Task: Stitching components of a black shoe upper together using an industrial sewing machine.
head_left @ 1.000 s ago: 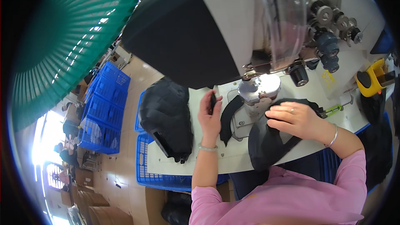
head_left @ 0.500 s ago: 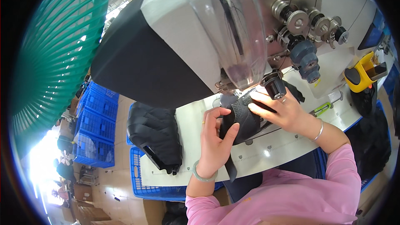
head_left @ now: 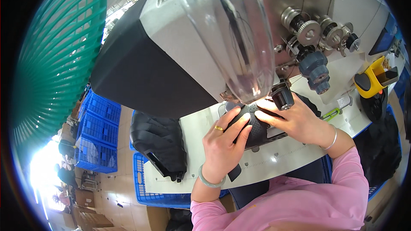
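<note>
A black piece (head_left: 257,134) is lying between 2 hands: the left hand (head_left: 223,146), fingers curled, and right hand (head_left: 300,122), fingers parted, are touching it; whether they're pinching, I cannot tell.

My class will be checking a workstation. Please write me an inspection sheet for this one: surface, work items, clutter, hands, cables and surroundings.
Surface: white table, scale marks along its near edge.
Work items: black piece under both hands, beneath the head of the machine; needle point hidden.
Clutter: black bundle on the left; green-handled tool and yellow holder on the right.
Left hand: fingers on the black piece; grip unclear.
Right hand: fingers on the black piece; grip unclear.
Cables: nothing seen; only thin threads near the dials.
Surroundings: blue crates on the floor and green grille, both left; glare beyond.
</note>
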Action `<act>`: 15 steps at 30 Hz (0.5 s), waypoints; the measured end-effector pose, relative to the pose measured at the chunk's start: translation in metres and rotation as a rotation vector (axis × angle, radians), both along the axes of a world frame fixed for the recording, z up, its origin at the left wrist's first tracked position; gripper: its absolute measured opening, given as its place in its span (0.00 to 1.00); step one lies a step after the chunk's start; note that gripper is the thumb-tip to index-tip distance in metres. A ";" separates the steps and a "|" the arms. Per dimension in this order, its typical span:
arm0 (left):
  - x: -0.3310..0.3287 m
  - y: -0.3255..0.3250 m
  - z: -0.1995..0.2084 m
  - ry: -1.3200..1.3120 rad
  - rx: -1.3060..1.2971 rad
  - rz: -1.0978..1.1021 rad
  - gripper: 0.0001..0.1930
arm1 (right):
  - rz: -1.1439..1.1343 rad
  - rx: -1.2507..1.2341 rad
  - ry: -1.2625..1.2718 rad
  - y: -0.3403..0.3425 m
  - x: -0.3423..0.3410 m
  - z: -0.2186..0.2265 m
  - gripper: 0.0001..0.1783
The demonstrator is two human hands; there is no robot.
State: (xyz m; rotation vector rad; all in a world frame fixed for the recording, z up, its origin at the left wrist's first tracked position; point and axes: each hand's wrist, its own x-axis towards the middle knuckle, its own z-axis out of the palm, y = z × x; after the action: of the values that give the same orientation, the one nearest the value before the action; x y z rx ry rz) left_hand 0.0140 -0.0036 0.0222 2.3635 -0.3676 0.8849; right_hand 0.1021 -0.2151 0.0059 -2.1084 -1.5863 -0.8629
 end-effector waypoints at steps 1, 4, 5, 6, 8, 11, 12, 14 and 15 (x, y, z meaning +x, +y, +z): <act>0.000 -0.001 0.002 -0.019 0.000 -0.008 0.12 | 0.007 0.014 0.025 0.000 -0.001 0.000 0.23; 0.000 -0.002 0.006 0.009 0.024 0.009 0.12 | 0.003 0.034 0.057 0.001 -0.003 0.000 0.22; 0.001 -0.002 0.007 0.005 0.034 0.012 0.12 | -0.005 0.047 0.073 0.002 -0.004 0.000 0.22; 0.001 -0.002 0.007 0.001 0.043 0.016 0.12 | -0.007 0.040 0.065 0.002 -0.004 0.000 0.22; 0.004 -0.002 0.008 0.005 0.031 0.006 0.12 | 0.000 0.083 0.099 0.002 -0.003 0.000 0.22; 0.006 -0.002 0.009 0.003 0.028 0.002 0.12 | 0.003 0.067 0.160 0.003 -0.002 0.000 0.23; 0.007 -0.002 0.009 0.006 0.041 0.010 0.12 | 0.000 0.057 0.147 0.002 -0.002 0.000 0.23; 0.008 -0.001 0.009 -0.001 0.034 0.004 0.12 | -0.037 0.063 0.117 0.001 -0.002 0.000 0.24; 0.009 -0.001 0.009 0.011 0.038 0.003 0.12 | -0.039 0.049 0.114 0.001 -0.002 0.000 0.24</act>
State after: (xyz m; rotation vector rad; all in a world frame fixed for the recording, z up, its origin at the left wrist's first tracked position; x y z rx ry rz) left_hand 0.0228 -0.0048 0.0310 2.4031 -0.3793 0.8732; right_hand 0.1000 -0.2139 0.0054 -2.1214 -1.4566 -0.7717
